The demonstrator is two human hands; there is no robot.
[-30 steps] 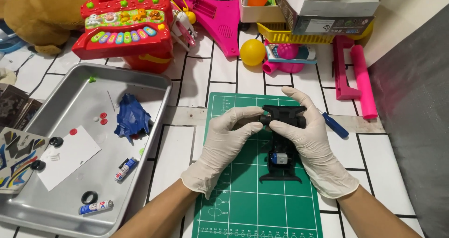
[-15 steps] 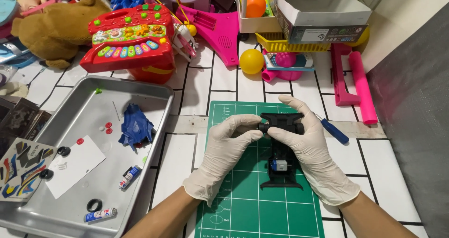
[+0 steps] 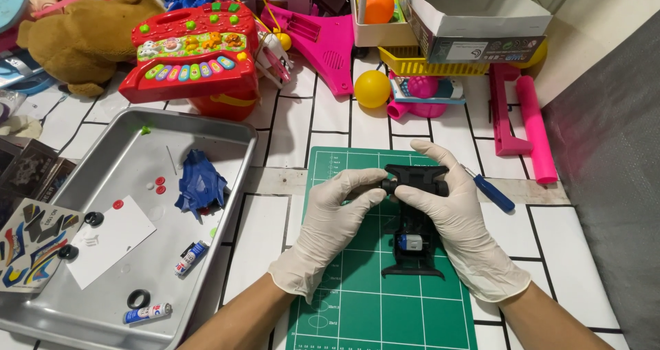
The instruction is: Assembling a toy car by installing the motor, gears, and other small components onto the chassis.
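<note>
Both white-gloved hands gripped a black plastic toy-car chassis (image 3: 414,226) over a green cutting mat (image 3: 357,302): left hand (image 3: 337,226) pinching its axle end, right hand (image 3: 450,216) clasping the frame, apparently mid-disassembly; steady pulling seemed needed.

green mat (image 3: 357,302) bare, toys (image 3: 192,54) crowd beyond

Both hands are gloved: the left hand (image 3: 337,230) wears a thin, off-white latex glove, wrinkled at the knuckles, cuff bunched at the wrist. The right hand (image 3: 454,226) wears a matching glove. Forearms are bare, no sleeves, no watch.
</note>
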